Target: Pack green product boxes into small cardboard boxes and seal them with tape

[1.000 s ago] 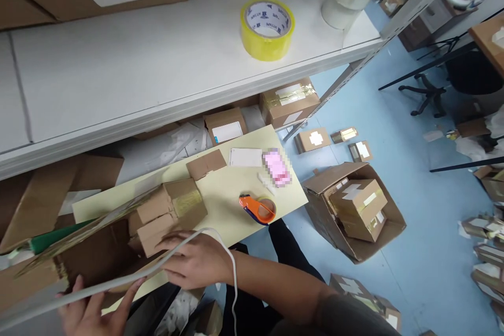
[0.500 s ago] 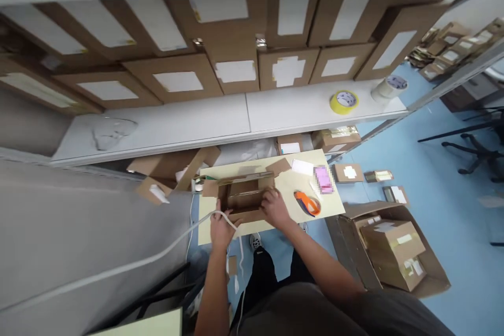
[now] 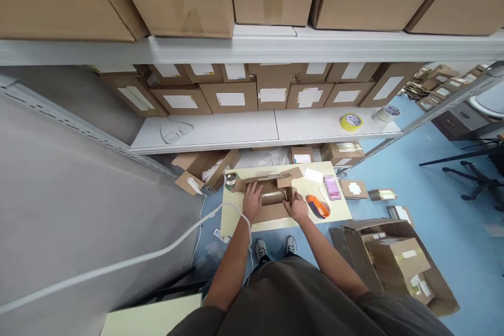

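Note:
An open cardboard box (image 3: 271, 213) lies on the pale yellow table, its flaps spread outward. My left hand (image 3: 252, 202) rests over the box's left part, its fingers stretched toward the far side; the fingertips touch the cardboard. At the near right corner, my right hand (image 3: 297, 207) has its fingers bent over the box wall and flap. Just right of that hand lies an orange tape dispenser (image 3: 318, 206). Further right are a pink pad-like item (image 3: 333, 187), partly blurred, and a white paper (image 3: 313, 175).
A white cable (image 3: 165, 250) crosses near my left forearm. Above the table, a shelf (image 3: 236, 128) carries boxes, glasses (image 3: 176, 133), a yellow tape roll (image 3: 350, 122) and clear tape (image 3: 387, 113). A large carton (image 3: 441, 294) with boxes inside stands on the floor at right.
My left hand has moved from the box's near left corner up over its left part. My right hand has come down to the near right edge. The camera view has tilted upward.

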{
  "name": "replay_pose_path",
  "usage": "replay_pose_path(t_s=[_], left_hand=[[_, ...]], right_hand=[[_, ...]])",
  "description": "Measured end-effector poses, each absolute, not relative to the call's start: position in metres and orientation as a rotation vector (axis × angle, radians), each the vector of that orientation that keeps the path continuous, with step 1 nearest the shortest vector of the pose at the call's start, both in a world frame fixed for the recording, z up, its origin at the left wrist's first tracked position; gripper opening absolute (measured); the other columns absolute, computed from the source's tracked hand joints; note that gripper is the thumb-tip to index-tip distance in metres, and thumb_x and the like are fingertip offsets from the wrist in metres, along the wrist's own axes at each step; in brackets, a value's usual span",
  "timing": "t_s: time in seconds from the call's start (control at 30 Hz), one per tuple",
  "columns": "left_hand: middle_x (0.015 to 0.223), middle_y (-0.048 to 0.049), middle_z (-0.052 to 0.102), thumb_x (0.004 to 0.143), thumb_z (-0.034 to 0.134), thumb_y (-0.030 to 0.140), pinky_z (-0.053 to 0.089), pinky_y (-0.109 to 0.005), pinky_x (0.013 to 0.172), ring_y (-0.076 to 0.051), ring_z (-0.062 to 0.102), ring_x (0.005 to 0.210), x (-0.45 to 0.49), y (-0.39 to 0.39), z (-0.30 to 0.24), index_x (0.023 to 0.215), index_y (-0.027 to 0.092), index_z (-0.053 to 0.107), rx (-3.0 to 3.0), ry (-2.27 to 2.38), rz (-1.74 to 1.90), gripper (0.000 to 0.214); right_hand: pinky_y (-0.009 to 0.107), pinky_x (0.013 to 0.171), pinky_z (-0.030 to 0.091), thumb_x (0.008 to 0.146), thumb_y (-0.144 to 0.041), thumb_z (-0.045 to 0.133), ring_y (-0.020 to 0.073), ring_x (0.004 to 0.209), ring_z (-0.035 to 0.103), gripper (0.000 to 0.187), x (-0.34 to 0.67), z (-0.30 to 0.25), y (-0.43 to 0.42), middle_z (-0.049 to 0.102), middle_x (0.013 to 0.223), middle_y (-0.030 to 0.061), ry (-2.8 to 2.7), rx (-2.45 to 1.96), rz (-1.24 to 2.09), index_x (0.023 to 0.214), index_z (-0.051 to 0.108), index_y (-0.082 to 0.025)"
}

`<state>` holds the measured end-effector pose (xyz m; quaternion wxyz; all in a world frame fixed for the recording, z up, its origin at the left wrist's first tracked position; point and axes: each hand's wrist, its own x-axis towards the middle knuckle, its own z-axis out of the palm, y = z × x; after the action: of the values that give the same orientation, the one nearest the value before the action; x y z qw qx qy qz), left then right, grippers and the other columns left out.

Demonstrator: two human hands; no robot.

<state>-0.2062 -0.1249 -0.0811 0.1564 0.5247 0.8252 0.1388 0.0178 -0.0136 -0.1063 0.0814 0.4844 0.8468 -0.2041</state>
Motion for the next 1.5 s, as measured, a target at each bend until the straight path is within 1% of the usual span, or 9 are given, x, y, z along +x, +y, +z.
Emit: replay_pose_path(t_s=[0.1, 0.27, 0.47, 0.67, 0.83, 0.93, 1.13, 1.3, 1.5], left_hand=[[0.187, -0.0139, 0.024, 0.097, 0.070, 0.023, 0.031, -0.062, 0.136, -0.043, 0.017, 0.173, -0.224, -0.110, -0.075, 0.171, 0.022, 0.049, 1.494, 2.420, 0.364, 0.077], [0.187, -0.0214, 0.018, 0.084, 0.087, 0.024, 0.030, -0.063, 0.135, -0.049, 0.018, 0.172, -0.236, -0.101, -0.085, 0.174, 0.022, 0.042, 1.488, 2.317, 0.166, 0.101], [0.183, -0.0315, 0.021, 0.101, 0.071, 0.028, 0.032, -0.063, 0.129, -0.051, 0.028, 0.167, -0.222, -0.109, -0.094, 0.171, 0.011, 0.045, 1.569, 2.391, 0.160, 0.077], [0.188, -0.0213, 0.014, 0.091, 0.076, 0.019, 0.033, -0.069, 0.129, -0.047, 0.028, 0.169, -0.198, -0.125, -0.092, 0.176, 0.026, 0.039, 1.496, 2.371, 0.133, 0.092], [0.187, -0.0214, 0.018, 0.091, 0.067, 0.008, 0.038, -0.064, 0.127, -0.045, 0.032, 0.167, -0.192, -0.142, -0.093, 0.174, 0.023, 0.042, 1.530, 2.375, 0.184, 0.088], [0.186, -0.0257, 0.021, 0.093, 0.059, 0.009, 0.038, -0.061, 0.126, -0.049, 0.034, 0.165, -0.197, -0.155, -0.098, 0.172, 0.012, 0.045, 1.532, 2.386, 0.248, 0.080], [0.183, -0.0189, 0.034, 0.084, 0.070, 0.011, 0.040, -0.059, 0.131, -0.046, 0.039, 0.163, -0.211, -0.157, -0.114, 0.170, 0.020, 0.048, 1.335, 2.470, 0.385, 0.089], [0.184, -0.0176, 0.032, 0.082, 0.078, 0.013, 0.042, -0.053, 0.133, -0.043, 0.043, 0.161, -0.211, -0.157, -0.117, 0.170, 0.021, 0.046, 1.316, 2.404, 0.502, 0.094], [0.181, -0.0261, 0.033, 0.094, 0.045, -0.003, 0.049, -0.041, 0.122, -0.036, 0.052, 0.155, -0.206, -0.161, -0.113, 0.166, 0.004, 0.046, 1.186, 2.284, 0.661, 0.072]], right_hand=[[0.050, 0.112, 0.052, 0.109, -0.050, 0.053, 0.0412, 0.145, 0.056, 0.049, 0.020, -0.103, -0.009, 0.062, 0.157, 0.0265, 2.520, 1.442, -0.615, 0.127, 0.083, -0.014], [0.061, 0.126, 0.040, 0.105, -0.040, 0.062, 0.0451, 0.159, 0.042, 0.045, 0.022, -0.103, -0.009, 0.056, 0.165, 0.0266, 2.659, 1.445, -0.583, 0.137, 0.078, -0.012], [0.043, 0.126, 0.047, 0.090, -0.005, 0.058, 0.0320, 0.151, 0.058, 0.058, -0.013, -0.103, 0.005, 0.057, 0.167, 0.0205, 2.780, 0.872, -0.840, 0.145, 0.074, -0.011], [0.056, 0.134, 0.033, 0.090, -0.011, 0.060, 0.0380, 0.170, 0.028, 0.075, 0.001, -0.107, 0.011, 0.027, 0.185, 0.0193, 2.855, 0.985, -0.623, 0.164, 0.057, -0.013], [0.062, 0.135, 0.025, 0.094, -0.028, 0.067, 0.0396, 0.175, 0.011, 0.080, 0.023, -0.111, 0.023, 0.013, 0.189, 0.0185, 2.822, 1.129, -0.514, 0.171, 0.047, -0.017], [0.057, 0.135, 0.027, 0.090, -0.036, 0.077, 0.0412, 0.174, 0.017, 0.094, 0.025, -0.111, 0.027, 0.015, 0.187, 0.0222, 2.691, 1.243, -0.636, 0.174, 0.041, -0.015], [0.044, 0.130, 0.043, 0.085, -0.027, 0.076, 0.0314, 0.164, 0.045, 0.108, 0.032, -0.127, 0.024, 0.025, 0.186, 0.0180, 2.560, 1.304, -1.176, 0.181, 0.025, -0.021], [0.044, 0.134, 0.039, 0.081, -0.017, 0.067, 0.0272, 0.166, 0.041, 0.104, 0.038, -0.138, 0.016, 0.040, 0.180, 0.0166, 2.622, 1.370, -1.360, 0.178, 0.030, -0.016], [0.043, 0.136, 0.037, 0.079, -0.014, 0.053, 0.0236, 0.162, 0.049, 0.094, 0.054, -0.156, 0.010, 0.050, 0.174, 0.0141, 2.745, 1.344, -1.332, 0.172, 0.044, -0.012]])
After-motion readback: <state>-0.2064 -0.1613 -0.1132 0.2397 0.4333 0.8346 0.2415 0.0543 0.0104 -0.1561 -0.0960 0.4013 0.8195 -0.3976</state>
